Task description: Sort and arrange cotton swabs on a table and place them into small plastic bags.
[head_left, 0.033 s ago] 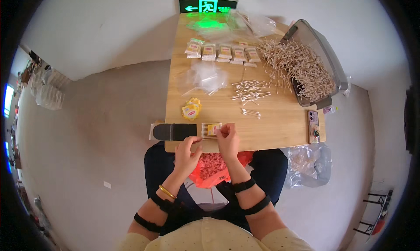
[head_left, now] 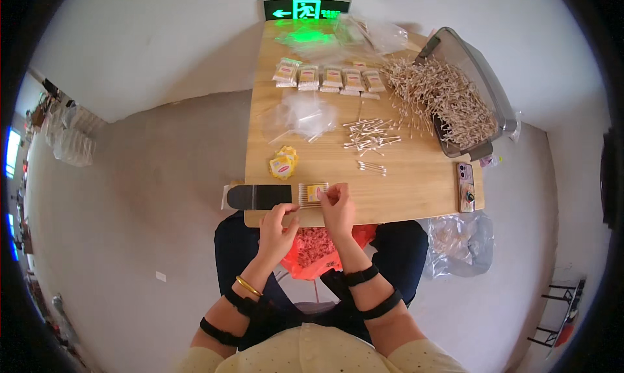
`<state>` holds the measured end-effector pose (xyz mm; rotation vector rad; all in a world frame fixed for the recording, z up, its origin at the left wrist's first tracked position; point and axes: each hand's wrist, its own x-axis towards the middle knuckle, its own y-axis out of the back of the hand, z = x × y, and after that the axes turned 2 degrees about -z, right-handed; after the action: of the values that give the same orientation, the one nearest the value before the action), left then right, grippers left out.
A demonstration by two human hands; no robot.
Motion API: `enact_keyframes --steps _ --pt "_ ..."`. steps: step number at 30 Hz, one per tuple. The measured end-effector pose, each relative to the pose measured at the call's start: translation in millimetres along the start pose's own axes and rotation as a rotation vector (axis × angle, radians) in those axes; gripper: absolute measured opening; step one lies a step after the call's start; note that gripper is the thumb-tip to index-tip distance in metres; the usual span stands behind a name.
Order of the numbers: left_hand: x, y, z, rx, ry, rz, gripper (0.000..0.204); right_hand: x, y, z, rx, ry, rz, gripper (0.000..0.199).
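Observation:
At the table's near edge lies a flat row of cotton swabs (head_left: 303, 195) with a small yellow-and-white label card (head_left: 313, 192) on top. My right hand (head_left: 338, 212) pinches the card's right side between thumb and fingertips; its other fingers curl in. Close to the row's lower left corner is my left hand (head_left: 277, 232), thumb and forefinger apart, holding nothing. Whether its fingertip touches the swabs I cannot tell. Left of the row lies a flat black strip (head_left: 260, 196) with a rounded end, reaching past the table's left edge. Beyond it is a small pile of yellow label cards (head_left: 283, 164).
Loose swabs lie in a small group (head_left: 372, 168) and a larger heap (head_left: 370, 136). A tipped grey bin (head_left: 497, 90) spills many more. Clear plastic bags (head_left: 305, 115), filled swab packs (head_left: 331, 78) and a phone (head_left: 466, 186) are on the table. A red bag (head_left: 312, 259) sits between my legs.

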<state>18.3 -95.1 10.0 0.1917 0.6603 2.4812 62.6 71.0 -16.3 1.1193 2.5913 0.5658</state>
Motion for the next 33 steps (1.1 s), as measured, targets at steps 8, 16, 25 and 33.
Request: enact_keyframes --steps 8,16,25,33 --pt "22.4 10.2 23.1 0.227 -0.126 0.008 0.021 -12.1 37.3 -4.5 -0.159 0.103 0.053 0.019" --pt "53.1 -25.4 21.4 0.431 -0.29 0.022 0.03 -20.5 64.7 14.1 -0.326 0.373 -0.043 0.038" --pt "59.9 -35.3 9.9 0.5 -0.27 -0.019 0.036 -31.0 24.2 13.3 -0.638 0.508 -0.249 0.089" --pt "54.0 -22.1 2.7 0.472 -0.274 -0.013 0.041 -22.7 18.3 7.2 -0.768 0.491 -0.296 0.094"
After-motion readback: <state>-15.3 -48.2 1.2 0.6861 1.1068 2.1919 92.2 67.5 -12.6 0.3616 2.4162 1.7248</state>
